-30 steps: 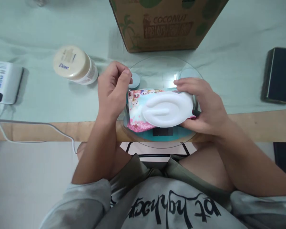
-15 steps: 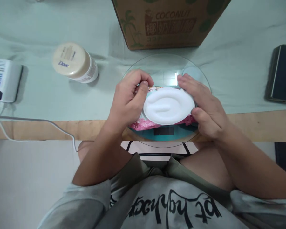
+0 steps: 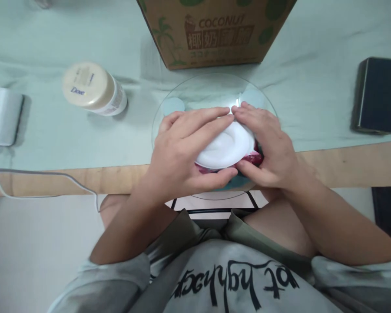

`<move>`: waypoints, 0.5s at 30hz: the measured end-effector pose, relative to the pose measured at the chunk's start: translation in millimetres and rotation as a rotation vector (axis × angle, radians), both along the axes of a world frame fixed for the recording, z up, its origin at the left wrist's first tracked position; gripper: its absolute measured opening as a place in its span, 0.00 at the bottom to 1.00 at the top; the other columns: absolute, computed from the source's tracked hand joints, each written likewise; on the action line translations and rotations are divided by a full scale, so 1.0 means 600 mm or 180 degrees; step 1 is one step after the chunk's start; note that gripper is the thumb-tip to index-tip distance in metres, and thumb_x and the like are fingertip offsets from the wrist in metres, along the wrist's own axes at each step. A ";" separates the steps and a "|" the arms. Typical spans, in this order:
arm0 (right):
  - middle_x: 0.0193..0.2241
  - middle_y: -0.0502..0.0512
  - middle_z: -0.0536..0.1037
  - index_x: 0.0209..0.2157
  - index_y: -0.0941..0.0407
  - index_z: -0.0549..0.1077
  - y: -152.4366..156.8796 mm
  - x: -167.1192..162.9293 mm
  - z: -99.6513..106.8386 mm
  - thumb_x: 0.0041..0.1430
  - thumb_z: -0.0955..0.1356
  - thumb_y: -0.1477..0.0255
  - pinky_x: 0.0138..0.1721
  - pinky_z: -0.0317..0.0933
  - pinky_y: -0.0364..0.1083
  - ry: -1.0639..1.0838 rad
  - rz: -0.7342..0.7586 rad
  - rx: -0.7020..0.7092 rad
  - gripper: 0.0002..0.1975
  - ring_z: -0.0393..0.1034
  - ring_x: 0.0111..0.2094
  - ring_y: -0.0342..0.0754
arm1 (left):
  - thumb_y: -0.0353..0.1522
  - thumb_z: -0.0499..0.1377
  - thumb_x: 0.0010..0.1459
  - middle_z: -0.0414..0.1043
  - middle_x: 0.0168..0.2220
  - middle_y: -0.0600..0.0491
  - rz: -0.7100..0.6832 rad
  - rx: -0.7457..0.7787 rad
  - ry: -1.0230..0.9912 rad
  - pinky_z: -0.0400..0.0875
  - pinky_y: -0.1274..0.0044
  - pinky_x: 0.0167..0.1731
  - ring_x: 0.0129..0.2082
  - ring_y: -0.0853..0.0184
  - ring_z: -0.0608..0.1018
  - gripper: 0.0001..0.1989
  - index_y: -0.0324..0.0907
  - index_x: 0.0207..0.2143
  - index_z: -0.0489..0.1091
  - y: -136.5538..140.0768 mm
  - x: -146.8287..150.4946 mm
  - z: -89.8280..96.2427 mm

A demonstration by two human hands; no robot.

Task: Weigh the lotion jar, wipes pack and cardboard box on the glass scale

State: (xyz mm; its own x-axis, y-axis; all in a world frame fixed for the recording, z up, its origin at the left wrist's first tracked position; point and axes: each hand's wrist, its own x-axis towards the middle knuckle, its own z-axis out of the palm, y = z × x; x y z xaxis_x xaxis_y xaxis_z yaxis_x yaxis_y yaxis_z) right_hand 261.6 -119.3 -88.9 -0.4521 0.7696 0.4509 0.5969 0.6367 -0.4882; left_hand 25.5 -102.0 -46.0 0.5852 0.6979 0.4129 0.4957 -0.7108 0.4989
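Observation:
A pack of wet wipes [image 3: 226, 145] with a white oval lid and pink wrapping lies on a round glass scale [image 3: 211, 82]. My left hand [image 3: 182, 152] curves over the pack's left end, its fingers along the far side and its thumb along the near side. Around the right end, my right hand [image 3: 269, 145] holds the pack the same way, fingertips close to those of my left hand. Between the two hands the lid shows, while both ends of the pack are mostly hidden.
A brown cardboard box [image 3: 218, 39] stands just behind the scale. To the left are a Dove jar [image 3: 91, 89] and a white device [image 3: 3, 115] with a cable [image 3: 65, 176]. A dark box [image 3: 378, 95] lies at right. The table's wooden edge [image 3: 352, 167] runs in front.
My left hand has opened from its pinch at the pack's left corner and spread over that end. My right hand has closed in around the right end. The view has shifted slightly.

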 end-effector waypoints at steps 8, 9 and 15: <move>0.64 0.58 0.71 0.67 0.50 0.61 0.003 -0.002 -0.003 0.62 0.64 0.60 0.67 0.63 0.67 0.0110 -0.0028 -0.0083 0.32 0.66 0.69 0.59 | 0.49 0.65 0.59 0.78 0.59 0.49 0.0128 0.0286 -0.0239 0.62 0.57 0.57 0.59 0.48 0.79 0.29 0.47 0.59 0.71 0.002 0.007 -0.033; 0.64 0.57 0.71 0.67 0.49 0.62 0.003 -0.002 -0.003 0.62 0.65 0.59 0.68 0.62 0.68 0.0155 -0.0010 -0.0121 0.32 0.66 0.69 0.60 | 0.50 0.65 0.58 0.78 0.58 0.49 0.0139 0.0294 -0.0296 0.62 0.56 0.56 0.58 0.47 0.80 0.30 0.47 0.58 0.72 0.003 0.008 -0.036; 0.65 0.57 0.70 0.68 0.49 0.61 0.003 -0.003 -0.008 0.60 0.67 0.63 0.71 0.60 0.65 0.0279 0.0048 -0.0232 0.35 0.64 0.70 0.59 | 0.50 0.68 0.55 0.77 0.58 0.44 0.0228 -0.0004 -0.0439 0.68 0.56 0.52 0.56 0.47 0.80 0.33 0.46 0.59 0.68 0.003 0.006 -0.029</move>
